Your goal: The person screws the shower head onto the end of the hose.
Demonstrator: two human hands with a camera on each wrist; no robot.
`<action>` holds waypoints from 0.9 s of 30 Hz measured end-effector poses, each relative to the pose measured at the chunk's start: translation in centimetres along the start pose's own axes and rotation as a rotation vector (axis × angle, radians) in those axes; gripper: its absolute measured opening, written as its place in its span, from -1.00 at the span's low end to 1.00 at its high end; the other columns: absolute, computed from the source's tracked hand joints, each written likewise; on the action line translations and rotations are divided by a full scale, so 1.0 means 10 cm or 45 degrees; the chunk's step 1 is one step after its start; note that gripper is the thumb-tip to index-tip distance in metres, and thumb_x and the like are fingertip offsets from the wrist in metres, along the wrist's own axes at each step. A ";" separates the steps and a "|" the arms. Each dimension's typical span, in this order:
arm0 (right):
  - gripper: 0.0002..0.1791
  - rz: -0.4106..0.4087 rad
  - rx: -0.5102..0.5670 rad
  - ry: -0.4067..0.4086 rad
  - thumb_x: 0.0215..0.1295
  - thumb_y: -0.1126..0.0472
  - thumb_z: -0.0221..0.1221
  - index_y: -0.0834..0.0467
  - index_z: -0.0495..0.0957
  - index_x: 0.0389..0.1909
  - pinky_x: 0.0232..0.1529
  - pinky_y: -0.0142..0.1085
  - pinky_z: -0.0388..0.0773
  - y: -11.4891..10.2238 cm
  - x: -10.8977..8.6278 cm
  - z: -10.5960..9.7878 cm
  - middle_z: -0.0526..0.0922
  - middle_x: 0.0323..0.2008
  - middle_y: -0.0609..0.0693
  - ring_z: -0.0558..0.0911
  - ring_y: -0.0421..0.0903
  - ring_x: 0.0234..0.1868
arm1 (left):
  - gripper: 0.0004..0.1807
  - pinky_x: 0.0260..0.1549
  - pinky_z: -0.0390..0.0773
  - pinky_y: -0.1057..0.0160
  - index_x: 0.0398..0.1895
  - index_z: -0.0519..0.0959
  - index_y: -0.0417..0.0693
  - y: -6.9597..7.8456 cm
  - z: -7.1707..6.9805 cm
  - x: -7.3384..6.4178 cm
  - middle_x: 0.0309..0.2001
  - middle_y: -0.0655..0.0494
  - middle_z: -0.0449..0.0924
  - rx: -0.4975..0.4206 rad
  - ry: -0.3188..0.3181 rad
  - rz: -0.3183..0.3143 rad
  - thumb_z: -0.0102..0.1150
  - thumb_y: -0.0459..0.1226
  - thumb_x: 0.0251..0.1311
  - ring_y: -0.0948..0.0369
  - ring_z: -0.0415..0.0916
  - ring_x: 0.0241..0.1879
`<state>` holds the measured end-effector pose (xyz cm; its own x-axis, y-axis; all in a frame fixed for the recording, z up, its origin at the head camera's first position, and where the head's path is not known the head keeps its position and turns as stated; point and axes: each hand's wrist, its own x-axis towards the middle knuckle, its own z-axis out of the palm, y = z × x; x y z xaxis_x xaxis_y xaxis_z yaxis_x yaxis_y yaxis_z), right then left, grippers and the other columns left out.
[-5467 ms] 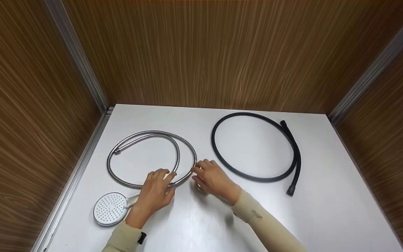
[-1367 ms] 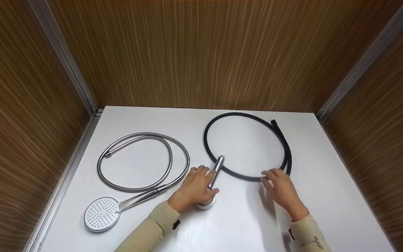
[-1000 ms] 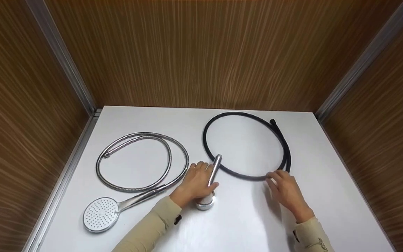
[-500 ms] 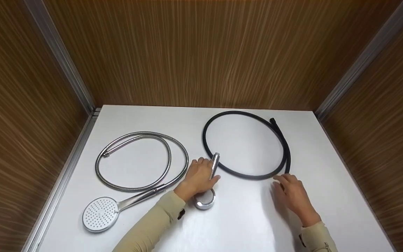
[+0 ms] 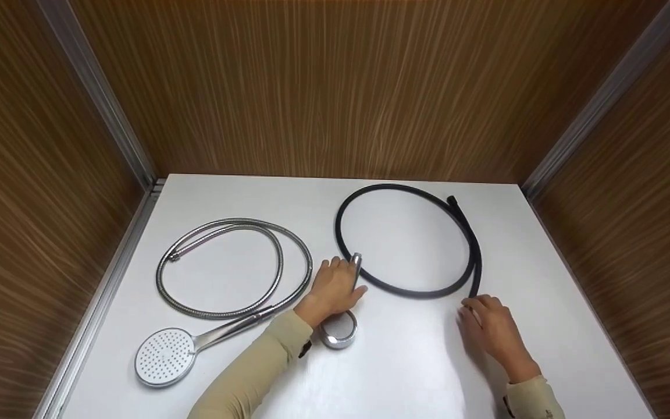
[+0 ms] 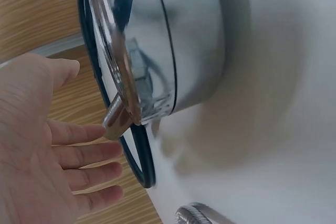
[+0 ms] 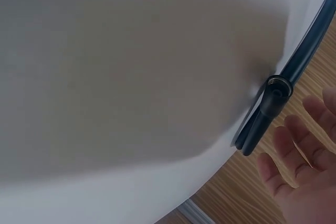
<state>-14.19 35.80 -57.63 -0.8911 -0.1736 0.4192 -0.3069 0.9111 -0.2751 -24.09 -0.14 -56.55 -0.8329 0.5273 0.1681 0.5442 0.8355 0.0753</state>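
Observation:
In the head view my left hand is over a small chrome shower head, beside its handle. Its fingers look straight and spread in the left wrist view, with the fingertips near the handle but not curled round it. My right hand hovers at the near end of a coiled black shower hose. Seen from the right wrist, those fingers are loosely extended, apart from the hose's threaded connector. The handle's tip overlaps the hose loop.
At left on the white table lies a larger shower head, its handle joined to a coiled steel hose. Wood-grain panels enclose the back and both sides.
Both hands have left the larger shower head's side and moved right. Lately my right hand slid from the black hose's loop toward its near end; my left shifted slightly forward.

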 end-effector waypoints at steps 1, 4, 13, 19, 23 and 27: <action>-0.82 0.014 0.008 -0.007 0.30 0.40 0.37 0.30 0.72 -0.09 -0.13 0.11 0.52 0.01 -0.01 0.00 0.71 -0.17 0.20 0.65 0.22 -0.11 | -0.27 -0.02 0.51 0.06 0.31 0.54 -0.27 0.00 0.00 0.01 -0.07 -0.08 0.69 0.007 0.000 0.001 0.08 0.18 0.45 0.02 0.58 -0.02; -0.83 0.049 0.011 -0.041 0.32 0.40 0.35 0.27 0.73 -0.08 -0.09 0.11 0.52 0.02 -0.03 -0.01 0.72 -0.14 0.19 0.65 0.22 -0.08 | -0.25 -0.01 0.52 0.06 0.36 0.51 -0.28 0.01 0.00 0.04 -0.05 -0.09 0.69 0.023 -0.012 -0.002 0.09 0.18 0.46 0.02 0.59 0.00; -0.69 0.033 -0.069 -0.159 0.25 0.55 0.32 0.20 0.75 -0.05 -0.10 0.10 0.58 0.06 -0.08 -0.04 0.70 -0.10 0.19 0.65 0.20 -0.06 | -0.33 -0.02 0.53 0.05 0.30 0.55 -0.24 0.04 0.01 0.10 -0.06 -0.08 0.70 0.031 0.023 0.002 0.15 0.13 0.45 0.00 0.59 0.00; -0.70 0.072 -0.065 -0.202 0.27 0.52 0.31 0.19 0.76 -0.04 -0.10 0.08 0.57 0.06 -0.07 -0.03 0.69 -0.09 0.20 0.65 0.18 -0.07 | -0.50 -0.06 0.52 0.07 0.07 0.62 -0.20 0.06 0.03 0.13 -0.12 -0.05 0.69 0.032 0.019 0.005 0.24 0.06 0.40 0.02 0.59 -0.06; -0.73 0.100 -0.080 -0.236 0.29 0.46 0.35 0.19 0.77 -0.03 -0.10 0.08 0.57 0.05 -0.06 -0.04 0.68 -0.06 0.22 0.64 0.17 -0.07 | -0.51 -0.05 0.52 0.08 0.05 0.63 -0.20 0.09 0.03 0.15 -0.10 -0.04 0.69 0.095 -0.036 0.013 0.23 0.06 0.42 0.03 0.58 -0.04; -0.74 0.113 -0.102 -0.254 0.30 0.41 0.38 0.18 0.77 -0.01 -0.10 0.08 0.58 0.04 -0.07 -0.04 0.68 -0.04 0.25 0.64 0.18 -0.07 | -0.50 -0.05 0.52 0.09 0.07 0.65 -0.20 0.11 0.06 0.16 -0.08 -0.03 0.70 0.140 -0.060 0.030 0.22 0.07 0.42 0.04 0.58 -0.03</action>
<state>-13.56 36.42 -57.64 -0.9643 -0.1547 0.2147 -0.2040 0.9514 -0.2307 -24.93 1.70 -56.83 -0.8250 0.5518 0.1220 0.5517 0.8332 -0.0372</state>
